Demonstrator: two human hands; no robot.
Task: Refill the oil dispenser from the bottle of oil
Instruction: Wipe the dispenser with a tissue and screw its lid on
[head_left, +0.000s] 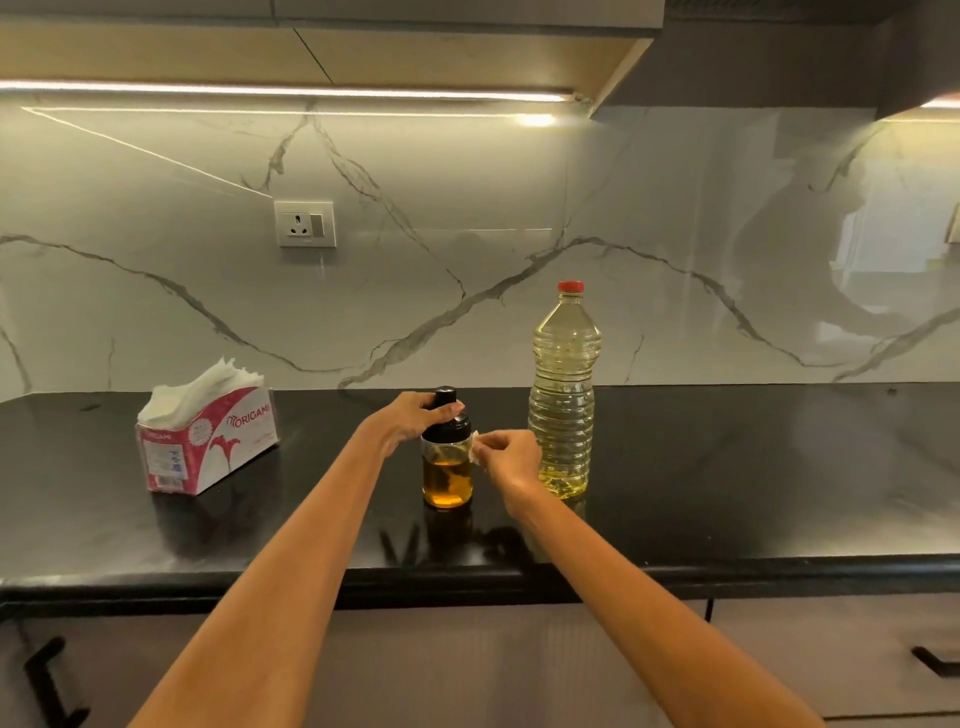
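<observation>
Head view showed the left hand (415, 415) closed over the oil dispenser (448, 457)'s black cap, the right hand (506, 452) pinching a tissue scrap (474, 451) against its glass; beside the capped bottle of oil (565, 395), an oily wipe risked tipping it.

Black countertop (727, 467); amber oil dispenser (447, 470), black cap; red-capped pale-yellow bottle (564, 395).

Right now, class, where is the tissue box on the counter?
The tissue box stands on the left of the black counter, well left of the oil dispenser and below the wall socket.
</observation>
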